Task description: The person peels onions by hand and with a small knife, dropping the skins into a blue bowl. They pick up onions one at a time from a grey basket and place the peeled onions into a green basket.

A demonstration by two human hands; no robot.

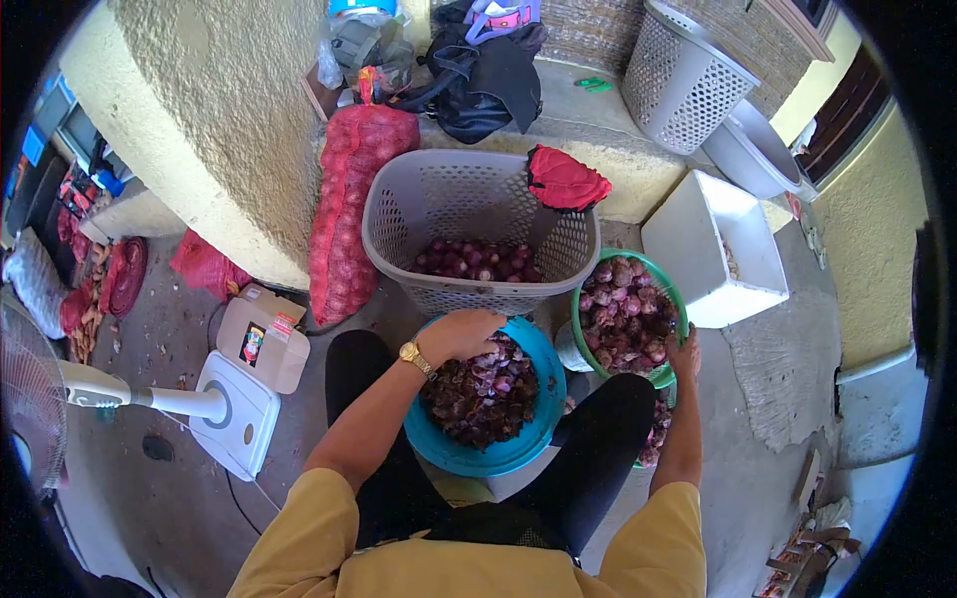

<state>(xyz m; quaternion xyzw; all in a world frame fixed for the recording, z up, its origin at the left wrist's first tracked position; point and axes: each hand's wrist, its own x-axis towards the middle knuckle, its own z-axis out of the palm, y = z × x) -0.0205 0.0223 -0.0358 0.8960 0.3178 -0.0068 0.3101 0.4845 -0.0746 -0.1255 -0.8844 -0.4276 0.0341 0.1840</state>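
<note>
Between the knees sits a blue basin (419, 439) filled with dark onion skins (478, 399). My left hand (464, 335), with a gold watch at the wrist, reaches over the basin's back rim; its fingers are bent down toward the skins, and what they hold, if anything, is hidden. My right hand (684, 355) is at the right rim of a green basket (666, 279) of red onions (623, 309), its fingers partly hidden. Behind the basin stands a grey perforated basket (478, 171) with purple onions (483, 261) at its bottom and a red cloth (565, 179) over its rim.
A red net sack (349, 219) of onions leans left of the grey basket. At right is a white foam box (698, 259). A fan (189, 402) and a cardboard box (264, 339) are at left. Bags (483, 85) and a tall basket (683, 80) stand on the back ledge.
</note>
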